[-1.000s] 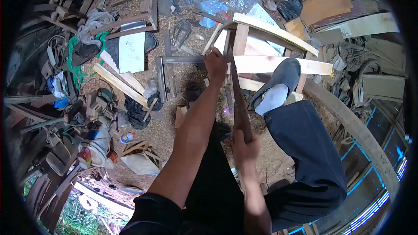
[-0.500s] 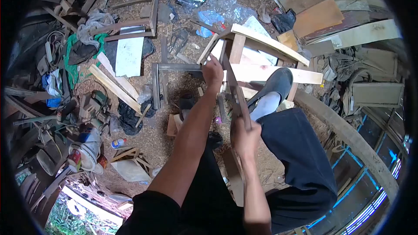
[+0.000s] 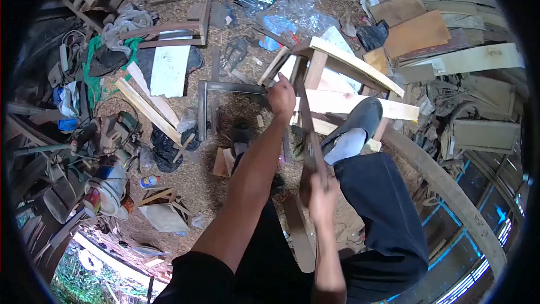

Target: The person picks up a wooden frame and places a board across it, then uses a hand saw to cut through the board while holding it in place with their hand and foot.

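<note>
My right hand is closed around the near end of a long, narrow saw, which slants away from me past the light wooden frame. Beyond the saw's left side, my left hand is closed with its thumb up, at a dark piece of wood; its fingers hide most of the grip. A dark angled frame extends leftward from that hand. My shoe rests on a pale board of the light wooden frame. Where the saw meets the wood is hidden.
Wood shavings cover the ground. Loose pale strips, a white panel and a bottle lie left. Stacked boards are at the far right, beside a long curved beam. A white bucket stands lower left.
My right hand and the saw have drawn slightly back toward my body. My left hand stays at the dark wood, and the whole view has shifted a little.
</note>
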Demonstrator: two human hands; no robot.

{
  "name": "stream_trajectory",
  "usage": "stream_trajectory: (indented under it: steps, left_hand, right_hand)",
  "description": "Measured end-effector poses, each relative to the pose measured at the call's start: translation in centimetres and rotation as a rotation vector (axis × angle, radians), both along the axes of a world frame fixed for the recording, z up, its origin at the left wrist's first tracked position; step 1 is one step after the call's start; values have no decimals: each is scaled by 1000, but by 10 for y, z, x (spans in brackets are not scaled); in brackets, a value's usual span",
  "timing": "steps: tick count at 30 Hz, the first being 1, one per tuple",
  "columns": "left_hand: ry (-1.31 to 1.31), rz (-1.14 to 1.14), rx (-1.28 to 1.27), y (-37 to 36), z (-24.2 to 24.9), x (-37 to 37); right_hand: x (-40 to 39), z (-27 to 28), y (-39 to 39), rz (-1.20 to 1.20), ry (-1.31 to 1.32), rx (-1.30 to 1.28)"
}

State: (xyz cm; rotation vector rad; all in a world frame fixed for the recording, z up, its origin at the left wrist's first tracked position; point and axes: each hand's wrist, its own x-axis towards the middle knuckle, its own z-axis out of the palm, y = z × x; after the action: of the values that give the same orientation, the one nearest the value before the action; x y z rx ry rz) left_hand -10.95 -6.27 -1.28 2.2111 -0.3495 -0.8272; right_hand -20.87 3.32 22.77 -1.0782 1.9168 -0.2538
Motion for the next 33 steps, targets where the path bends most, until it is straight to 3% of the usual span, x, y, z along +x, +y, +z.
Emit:
stream_trajectory:
  steps: [3, 5, 6, 7, 9, 10, 13, 15, 18, 21, 23, 24, 26, 28, 30, 31, 32, 33]
  left_hand:
    - [-23, 45, 10, 3, -13, -8]
    - [-86, -65, 83, 7, -20, -3]
    - [-99, -79, 61, 2, 6, 2]
    - [-100, -78, 60, 4, -1, -5]
    - [-251, -165, 135, 7, -28, -9]
    - [-151, -149, 163, 5, -21, -4]
    - [-136, -158, 84, 1, -6, -2]
    - [-296, -223, 142, 4, -34, -6]
    - [-285, -129, -6, 2, -10, -3]
    - [-251, -56, 22, -3, -9, -4]
    - [-261, -82, -10, 1, -8, -5]
    - [-222, -93, -1, 2, -12, -7]
    - [-119, -96, 41, -1, -1, -4]
    - [-99, -94, 45, 4, -4, -6]
    - [-96, -93, -44, 1, -4, -1]
    - [-88, -98, -34, 6, -10, -7]
    - [-152, -65, 8, 4, -17, -7]
    - [-218, -39, 50, 5, -22, -8]
  right_hand:
    - [-22, 33, 30, -57, -25, 101]
    - [-18, 31, 26, -51, 32, 161]
    - [-7, 23, 15, -43, -7, 132]
    - [-5, 2, 4, 41, 68, 82]
    - [17, -37, -34, 50, -32, 23]
    - [24, -54, -46, 40, -62, 10]
    - [42, -54, -85, -1, -6, 140]
    - [27, -87, -87, 74, -83, 83]
    - [14, -105, -62, -27, -192, 61]
    - [22, -59, -50, -4, -171, 110]
    - [-3, -6, -11, -134, -223, 183]
    - [-22, 22, 11, 91, -117, 139]
    - [-46, 40, 41, -38, -95, 223]
    - [-33, 42, 44, -15, -64, 176]
    - [-24, 19, 23, 41, -126, 123]
    - [-16, -5, -4, 154, -31, 34]
    - [-7, -36, -27, 110, -83, -7]
    - [0, -64, -47, 244, -79, -147]
